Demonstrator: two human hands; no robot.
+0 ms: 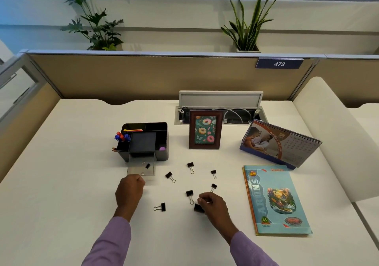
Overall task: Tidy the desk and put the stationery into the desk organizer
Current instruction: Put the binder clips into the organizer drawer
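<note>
The right hand (212, 203) pinches a binder clip (198, 208) by its wire handles; light, stiff, likely easily lifted. The left hand (130, 188) grips the drawer (141, 166).

Eight binder clips are counted: one (147, 165) in the drawer (141, 166), six loose (170, 176) on the desk (61, 183), one (198, 208) held by the right hand (213, 206); one organizer (146, 140), one frame (205, 129), one calendar (280, 142), two plants (96, 19) and two hands (129, 188) are seen; the stacked books (276, 200) cannot be counted.
</note>
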